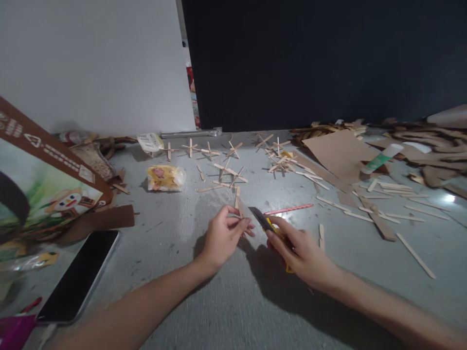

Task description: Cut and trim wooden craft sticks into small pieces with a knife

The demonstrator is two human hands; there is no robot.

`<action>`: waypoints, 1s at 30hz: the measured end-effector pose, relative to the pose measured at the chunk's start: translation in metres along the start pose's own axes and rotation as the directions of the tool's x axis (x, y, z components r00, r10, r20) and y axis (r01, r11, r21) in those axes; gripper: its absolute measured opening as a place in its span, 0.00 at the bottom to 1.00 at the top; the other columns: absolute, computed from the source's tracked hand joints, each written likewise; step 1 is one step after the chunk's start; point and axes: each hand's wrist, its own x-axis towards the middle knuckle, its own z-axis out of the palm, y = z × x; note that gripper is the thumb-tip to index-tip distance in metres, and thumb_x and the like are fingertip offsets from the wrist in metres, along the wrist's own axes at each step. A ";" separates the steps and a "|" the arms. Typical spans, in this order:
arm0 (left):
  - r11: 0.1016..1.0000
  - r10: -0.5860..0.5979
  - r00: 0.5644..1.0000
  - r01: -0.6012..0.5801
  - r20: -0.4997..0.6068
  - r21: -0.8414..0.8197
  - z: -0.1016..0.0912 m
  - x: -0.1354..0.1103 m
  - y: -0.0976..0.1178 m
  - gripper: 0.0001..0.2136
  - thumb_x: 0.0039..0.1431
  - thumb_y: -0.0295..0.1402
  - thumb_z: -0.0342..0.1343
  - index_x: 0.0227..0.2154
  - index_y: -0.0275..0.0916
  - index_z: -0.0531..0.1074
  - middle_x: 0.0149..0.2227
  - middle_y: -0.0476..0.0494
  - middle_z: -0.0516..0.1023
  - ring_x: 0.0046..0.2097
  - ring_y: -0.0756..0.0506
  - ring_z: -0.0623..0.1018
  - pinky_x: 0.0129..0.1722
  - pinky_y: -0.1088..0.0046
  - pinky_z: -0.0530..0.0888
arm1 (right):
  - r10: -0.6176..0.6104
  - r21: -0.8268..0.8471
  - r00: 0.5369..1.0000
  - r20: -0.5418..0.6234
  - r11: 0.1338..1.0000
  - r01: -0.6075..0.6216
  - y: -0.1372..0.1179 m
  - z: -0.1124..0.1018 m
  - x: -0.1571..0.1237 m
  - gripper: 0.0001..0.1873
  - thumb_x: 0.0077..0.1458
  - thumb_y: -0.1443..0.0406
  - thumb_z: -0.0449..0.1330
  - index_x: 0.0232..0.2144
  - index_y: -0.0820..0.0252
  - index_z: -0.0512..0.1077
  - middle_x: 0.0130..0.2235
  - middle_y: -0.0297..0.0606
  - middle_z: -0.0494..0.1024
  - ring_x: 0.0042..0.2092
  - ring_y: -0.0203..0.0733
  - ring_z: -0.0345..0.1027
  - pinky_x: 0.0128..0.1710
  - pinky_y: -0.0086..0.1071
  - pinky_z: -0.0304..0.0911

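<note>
My left hand (223,235) pinches a wooden craft stick (238,202) and holds it upright over the grey floor. My right hand (297,249) is wrapped round a yellow utility knife (265,221). The knife's dark blade points up and left, close to the stick and to my left fingertips. A pink pencil (289,209) lies on the floor just behind my right hand. A loose stick (321,234) rests right of that hand.
Several glued stick crosses (229,171) and loose sticks lie behind the hands. Cardboard sheets (337,154) and scraps pile at right with a glue stick (380,159). A phone (78,275) and a printed box (44,187) sit at left, a yellow packet (165,178) farther back.
</note>
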 end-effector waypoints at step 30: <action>0.918 0.227 0.974 -0.216 0.005 0.334 0.002 -0.005 -0.006 0.05 0.68 0.36 0.57 0.41 0.41 0.74 0.41 0.38 0.88 0.42 0.40 0.88 0.44 0.64 0.83 | 0.108 0.014 0.994 0.023 0.994 -0.108 -0.010 0.005 -0.004 0.17 0.71 0.53 0.51 0.35 0.56 0.69 0.21 0.27 0.65 0.18 0.34 0.60 0.18 0.26 0.53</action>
